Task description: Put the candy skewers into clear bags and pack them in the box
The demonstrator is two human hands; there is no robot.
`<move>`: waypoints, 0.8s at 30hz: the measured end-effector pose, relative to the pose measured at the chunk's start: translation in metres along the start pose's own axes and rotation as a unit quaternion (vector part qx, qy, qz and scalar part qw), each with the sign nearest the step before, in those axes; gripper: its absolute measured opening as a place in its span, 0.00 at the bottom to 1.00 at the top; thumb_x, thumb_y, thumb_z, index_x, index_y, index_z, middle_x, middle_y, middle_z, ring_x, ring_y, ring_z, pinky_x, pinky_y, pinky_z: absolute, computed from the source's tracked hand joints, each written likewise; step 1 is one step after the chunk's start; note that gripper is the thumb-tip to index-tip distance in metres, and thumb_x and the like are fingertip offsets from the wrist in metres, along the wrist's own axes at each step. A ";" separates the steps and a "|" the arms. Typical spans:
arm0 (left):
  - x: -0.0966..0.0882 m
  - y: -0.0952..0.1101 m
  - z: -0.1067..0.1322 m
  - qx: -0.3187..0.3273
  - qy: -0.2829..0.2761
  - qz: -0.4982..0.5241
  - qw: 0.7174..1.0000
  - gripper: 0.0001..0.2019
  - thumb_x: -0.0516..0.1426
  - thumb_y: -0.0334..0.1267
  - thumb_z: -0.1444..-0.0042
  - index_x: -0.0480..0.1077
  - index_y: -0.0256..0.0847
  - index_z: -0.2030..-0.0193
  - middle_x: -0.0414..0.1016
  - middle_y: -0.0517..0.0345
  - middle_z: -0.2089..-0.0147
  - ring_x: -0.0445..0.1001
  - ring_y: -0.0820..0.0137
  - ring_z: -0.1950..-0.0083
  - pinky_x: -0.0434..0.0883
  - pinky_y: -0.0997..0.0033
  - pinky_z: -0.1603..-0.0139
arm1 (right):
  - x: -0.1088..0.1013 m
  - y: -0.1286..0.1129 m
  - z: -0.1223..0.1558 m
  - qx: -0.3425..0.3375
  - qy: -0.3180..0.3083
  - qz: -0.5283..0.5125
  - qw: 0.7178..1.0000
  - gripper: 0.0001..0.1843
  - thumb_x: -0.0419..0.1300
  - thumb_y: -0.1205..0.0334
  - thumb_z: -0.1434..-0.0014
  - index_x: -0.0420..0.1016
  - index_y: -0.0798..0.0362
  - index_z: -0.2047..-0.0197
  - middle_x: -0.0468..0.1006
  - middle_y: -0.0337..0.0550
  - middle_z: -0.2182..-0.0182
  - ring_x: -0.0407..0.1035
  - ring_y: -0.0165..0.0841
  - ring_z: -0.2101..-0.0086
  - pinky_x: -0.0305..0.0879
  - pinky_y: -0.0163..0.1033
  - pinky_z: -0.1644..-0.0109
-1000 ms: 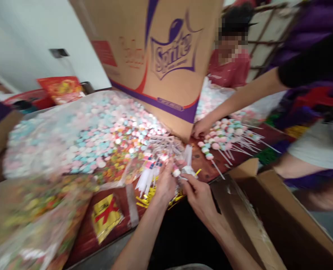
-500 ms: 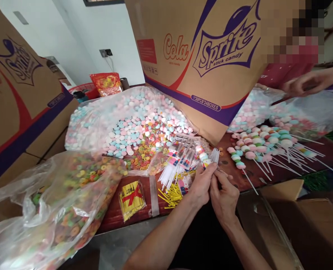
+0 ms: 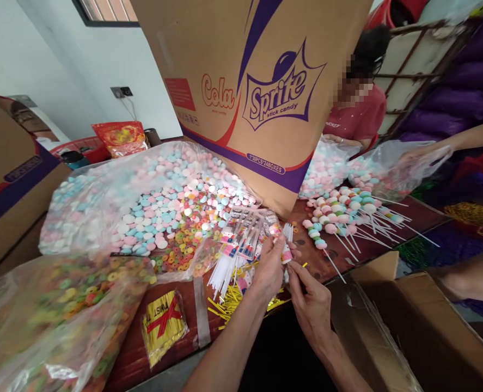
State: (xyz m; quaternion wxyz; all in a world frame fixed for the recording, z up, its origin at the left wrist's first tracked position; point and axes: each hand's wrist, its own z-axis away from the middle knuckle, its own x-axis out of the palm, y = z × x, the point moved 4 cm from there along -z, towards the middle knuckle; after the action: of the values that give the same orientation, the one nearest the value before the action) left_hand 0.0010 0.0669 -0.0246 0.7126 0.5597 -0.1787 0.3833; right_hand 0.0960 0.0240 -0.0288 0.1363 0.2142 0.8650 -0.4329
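My left hand (image 3: 268,270) is closed around a wrapped stick candy (image 3: 281,239) in a clear printed sleeve, held upright over the table's front edge. My right hand (image 3: 310,298) pinches the lower end of the same candy, fingertips touching it from below. Under my hands lie loose white sticks (image 3: 221,270), printed sleeves (image 3: 241,234) and yellow twist ties (image 3: 228,302). A big clear bag of pink, blue and white marshmallow discs (image 3: 151,190) spreads behind them.
A tilted Cola Sprite carton (image 3: 249,87) stands at the back. Finished marshmallow sticks (image 3: 347,212) lie at right, where another person's hand (image 3: 425,152) holds a bag. A ring-candy bag (image 3: 57,310), a twist-tie packet (image 3: 161,324) and an open carton (image 3: 421,326) lie nearer me.
My view has swung and steadied. Both hands stay together on the candy, with the right hand now pinching lower on it. The other person's hand has moved from the sticks to a bag.
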 end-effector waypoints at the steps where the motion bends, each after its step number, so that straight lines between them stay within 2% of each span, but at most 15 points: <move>1: 0.001 -0.004 0.001 0.002 -0.006 -0.008 1.000 0.23 0.69 0.51 0.58 0.67 0.38 0.66 0.74 0.59 0.72 0.77 0.70 0.71 0.66 0.75 0.74 | 0.001 0.002 0.001 0.010 0.009 -0.002 1.000 0.14 0.56 0.62 0.36 0.81 0.59 0.54 0.84 0.50 0.62 0.80 0.36 0.68 0.76 0.36 0.58; 6: 0.002 -0.012 0.007 0.024 -0.020 -0.008 0.999 0.21 0.68 0.51 0.56 0.66 0.38 0.67 0.75 0.57 0.70 0.77 0.70 0.69 0.68 0.75 0.72 | 0.008 0.008 -0.002 0.078 0.031 -0.013 0.996 0.18 0.55 0.57 0.36 0.82 0.58 0.55 0.84 0.52 0.60 0.79 0.40 0.63 0.75 0.40 0.54; 9: -0.002 -0.004 0.004 0.015 -0.015 -0.008 1.000 0.22 0.68 0.52 0.56 0.66 0.37 0.67 0.75 0.56 0.69 0.78 0.68 0.68 0.68 0.75 0.72 | 0.010 0.004 -0.006 0.101 -0.017 -0.036 0.994 0.19 0.54 0.55 0.36 0.81 0.57 0.53 0.84 0.52 0.60 0.78 0.42 0.60 0.74 0.41 0.54; 12: -0.009 0.006 0.001 0.011 0.002 -0.006 1.000 0.22 0.69 0.50 0.56 0.67 0.38 0.63 0.75 0.57 0.69 0.78 0.67 0.68 0.68 0.74 0.72 | 0.007 -0.001 -0.002 0.122 -0.084 -0.067 0.987 0.18 0.54 0.55 0.36 0.81 0.56 0.54 0.81 0.46 0.70 0.76 0.36 0.69 0.72 0.36 0.64; 15: -0.011 0.011 0.005 0.021 -0.016 -0.013 1.000 0.22 0.68 0.50 0.54 0.68 0.39 0.61 0.76 0.55 0.65 0.80 0.66 0.64 0.72 0.71 0.66 | 0.003 -0.003 0.004 0.164 -0.126 -0.107 0.973 0.16 0.54 0.53 0.35 0.77 0.54 0.66 0.68 0.35 0.82 0.62 0.28 0.81 0.61 0.31 0.77; 17: -0.010 0.010 0.011 0.020 -0.047 -0.048 0.998 0.21 0.66 0.52 0.52 0.68 0.39 0.60 0.78 0.51 0.60 0.80 0.65 0.62 0.73 0.69 0.63 | 0.003 -0.005 0.006 0.185 -0.129 -0.149 0.963 0.19 0.53 0.52 0.35 0.69 0.53 0.73 0.61 0.32 0.83 0.56 0.26 0.82 0.55 0.31 0.79; 20: -0.012 0.010 0.022 0.032 -0.080 -0.124 0.989 0.20 0.63 0.52 0.48 0.69 0.40 0.56 0.78 0.48 0.55 0.80 0.64 0.60 0.73 0.67 0.61 | 0.005 -0.009 0.003 0.193 -0.112 -0.187 0.957 0.19 0.53 0.52 0.34 0.65 0.52 0.74 0.60 0.31 0.82 0.55 0.26 0.81 0.54 0.31 0.78; 24: -0.025 0.022 0.027 0.097 -0.043 -0.257 0.961 0.15 0.59 0.51 0.43 0.73 0.42 0.58 0.79 0.52 0.64 0.78 0.65 0.63 0.72 0.67 0.58 | 0.007 -0.014 0.000 0.201 -0.118 -0.203 0.951 0.17 0.53 0.52 0.34 0.66 0.52 0.71 0.60 0.31 0.82 0.55 0.26 0.80 0.53 0.32 0.76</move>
State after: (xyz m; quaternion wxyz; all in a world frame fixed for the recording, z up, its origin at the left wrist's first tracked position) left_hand -0.0266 0.0344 -0.0188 0.7214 0.6689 -0.0212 0.1780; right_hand 0.0830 0.0183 -0.0224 0.1011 0.0043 0.7631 -0.6383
